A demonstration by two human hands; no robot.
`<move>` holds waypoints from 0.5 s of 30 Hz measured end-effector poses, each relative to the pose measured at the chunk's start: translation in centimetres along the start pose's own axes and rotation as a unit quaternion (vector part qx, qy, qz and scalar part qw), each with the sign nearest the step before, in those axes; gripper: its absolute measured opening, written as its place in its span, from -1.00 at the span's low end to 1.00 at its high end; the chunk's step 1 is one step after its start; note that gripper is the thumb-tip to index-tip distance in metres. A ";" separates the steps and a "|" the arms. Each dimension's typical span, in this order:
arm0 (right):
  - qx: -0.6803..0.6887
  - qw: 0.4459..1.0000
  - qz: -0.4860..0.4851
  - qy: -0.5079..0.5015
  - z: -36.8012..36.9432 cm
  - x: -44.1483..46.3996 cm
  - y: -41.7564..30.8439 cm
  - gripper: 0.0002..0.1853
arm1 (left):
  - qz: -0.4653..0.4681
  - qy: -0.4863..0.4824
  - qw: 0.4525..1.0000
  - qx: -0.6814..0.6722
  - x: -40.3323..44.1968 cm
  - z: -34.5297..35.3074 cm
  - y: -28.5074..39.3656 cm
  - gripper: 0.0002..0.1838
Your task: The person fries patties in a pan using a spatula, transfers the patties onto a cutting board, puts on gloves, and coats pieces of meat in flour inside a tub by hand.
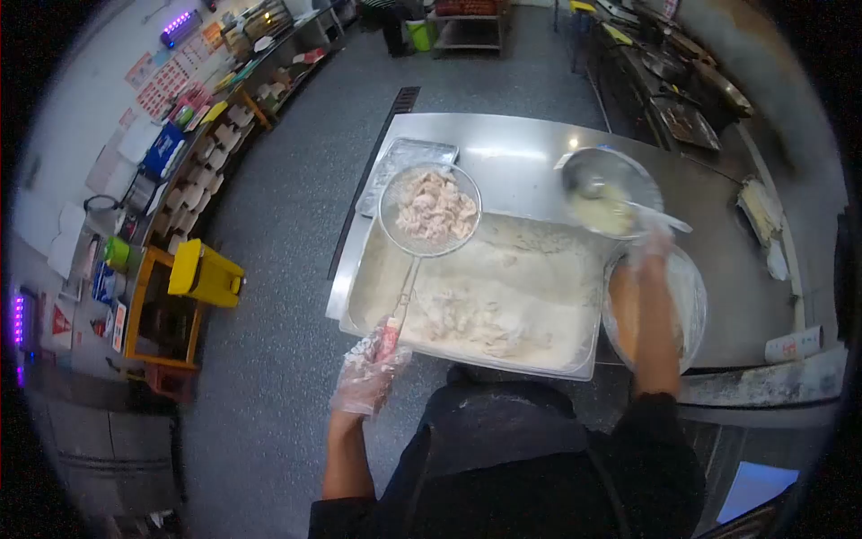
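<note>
My left hand [370, 368], in a clear glove dusted with flour, grips the red handle of a wire strainer [386, 216]. Floured pieces of meat [435, 208] lie in the strainer, above the far left corner of a wide tray of flour [575, 310]. My right hand [654, 244], also gloved and blurred, is near the front edge of a metal bowl [648, 175] with pale liquid. A whitish utensil [669, 218] shows beside it; the fingers are smeared by motion. Under my right forearm stands a bowl lined with plastic [696, 310], with something orange-brown inside.
A covered metal tray [409, 157] lies at the far left of the steel table [512, 139]. Shelves with boxes and a yellow bin [206, 274] stand left. Pans [718, 90] line the right side. Another person [392, 22] stands at the far end.
</note>
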State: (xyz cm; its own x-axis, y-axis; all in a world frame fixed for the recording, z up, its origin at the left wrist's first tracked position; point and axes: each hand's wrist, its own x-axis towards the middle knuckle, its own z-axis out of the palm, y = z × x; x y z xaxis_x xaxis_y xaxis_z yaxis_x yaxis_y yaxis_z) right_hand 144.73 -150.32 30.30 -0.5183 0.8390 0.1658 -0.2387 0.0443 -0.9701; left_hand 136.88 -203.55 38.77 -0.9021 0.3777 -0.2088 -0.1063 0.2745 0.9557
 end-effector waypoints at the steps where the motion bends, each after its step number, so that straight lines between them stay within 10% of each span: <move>1: -0.056 0.997 0.039 0.044 3.6 -0.7 0.9 -0.62 | 0.021 0.009 0.999 0.030 1.1 -0.9 0.4 -0.50; 7: -0.104 0.980 0.134 0.109 17.0 -6.6 3.9 -0.61 | 0.372 -0.031 0.865 0.336 5.4 -4.7 4.5 -0.50; 9: -0.053 0.982 0.144 0.108 20.6 -8.4 4.2 -0.69 | 0.200 -0.007 0.927 0.317 6.1 -4.1 6.6 -0.49; 15: -0.023 0.987 0.139 0.077 24.3 -10.5 -0.4 -0.80 | 0.232 0.004 0.936 0.266 10.0 -4.5 2.6 -0.49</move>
State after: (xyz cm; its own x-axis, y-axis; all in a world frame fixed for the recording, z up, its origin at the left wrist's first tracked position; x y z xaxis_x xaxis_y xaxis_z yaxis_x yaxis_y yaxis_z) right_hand 130.32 -172.31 33.21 -0.4274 0.8942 -0.1332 -0.0662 -0.1779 -0.9818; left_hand 125.66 -203.05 40.12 -0.8028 0.5593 0.2065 0.5189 0.4850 0.7039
